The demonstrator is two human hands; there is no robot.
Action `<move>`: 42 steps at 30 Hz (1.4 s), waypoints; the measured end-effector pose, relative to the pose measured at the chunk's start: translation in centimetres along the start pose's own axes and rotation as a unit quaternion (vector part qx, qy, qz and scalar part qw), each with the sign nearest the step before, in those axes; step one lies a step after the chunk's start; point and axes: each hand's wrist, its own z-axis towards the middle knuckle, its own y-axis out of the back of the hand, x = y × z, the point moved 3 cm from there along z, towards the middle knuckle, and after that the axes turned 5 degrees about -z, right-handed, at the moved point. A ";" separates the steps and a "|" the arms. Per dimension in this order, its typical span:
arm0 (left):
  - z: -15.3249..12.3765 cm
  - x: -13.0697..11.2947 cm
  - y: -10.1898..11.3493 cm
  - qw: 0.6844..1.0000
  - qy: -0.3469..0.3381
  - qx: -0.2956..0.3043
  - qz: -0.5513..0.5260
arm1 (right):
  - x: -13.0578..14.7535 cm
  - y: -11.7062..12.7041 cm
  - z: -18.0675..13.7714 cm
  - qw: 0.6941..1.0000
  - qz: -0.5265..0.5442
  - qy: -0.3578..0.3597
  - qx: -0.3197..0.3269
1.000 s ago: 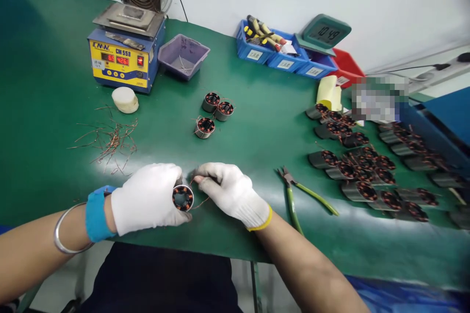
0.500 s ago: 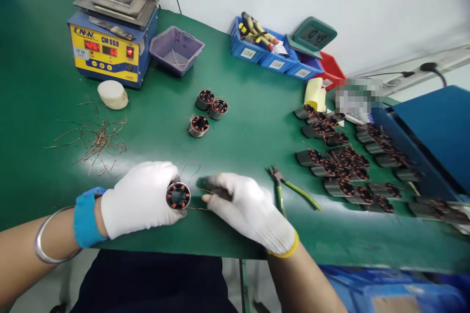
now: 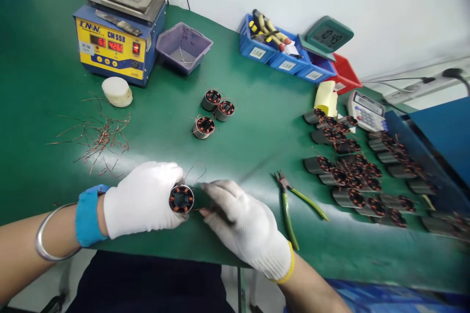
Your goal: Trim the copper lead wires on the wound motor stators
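Observation:
Near the table's front edge, my gloved left hand is closed around a motor stator, a metal ring with copper windings and a dark centre that faces up. Thin wire leads stick up from its far side. A copper lead runs from its right side to the thumb of my gloved right hand. That hand is curled, with the lead at its fingertips; the exact grip is partly hidden. Green-handled side cutters lie with handles apart to the right of my right hand.
Three stators stand mid-table. Copper wire scraps lie left, below a white sponge-like block and a CM 558 heating unit. A purple bin, blue tool bins and a clock line the back. Many stators fill the right.
The view has shifted slightly, so the table things sit a little differently in it. My right fingers have moved a little along the leads; my left hand keeps the stator.

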 end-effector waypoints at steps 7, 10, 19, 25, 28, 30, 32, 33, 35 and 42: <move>0.0 0.1 -0.6 0.999 -0.018 -0.025 0.020 | 0.8 0.0 1.3 0.989 -0.104 0.012 0.106; 0.2 -0.2 -0.3 1.000 -0.008 -0.020 0.008 | 0.9 -0.3 1.8 0.988 -0.118 0.033 0.094; -0.2 0.8 -0.4 0.786 0.129 0.198 -0.571 | 0.1 1.2 1.4 0.993 0.096 0.015 -0.071; -0.4 0.1 -0.3 0.780 0.088 0.096 -0.612 | -0.3 1.0 1.3 0.994 0.083 -0.055 -0.049; -0.5 0.2 -0.2 0.803 0.098 0.025 -0.588 | -0.7 0.5 1.3 0.987 0.123 -0.098 -0.032; -0.4 0.5 -0.7 0.813 0.123 0.037 -0.567 | -0.7 0.2 1.3 0.984 0.151 -0.098 -0.020; -0.2 0.6 -1.3 0.818 0.131 0.067 -0.556 | -0.6 0.1 1.3 0.983 0.158 -0.094 -0.010; -0.2 0.5 -1.5 0.816 0.128 0.074 -0.559 | -0.5 0.1 1.3 0.983 0.159 -0.094 -0.007; -0.3 0.4 -1.5 0.807 0.112 0.071 -0.575 | -0.5 0.0 1.3 0.980 0.170 -0.103 -0.001; -1.7 -1.5 0.7 0.947 -0.101 0.005 -0.305 | -1.4 -0.8 1.3 0.880 0.402 -0.217 0.131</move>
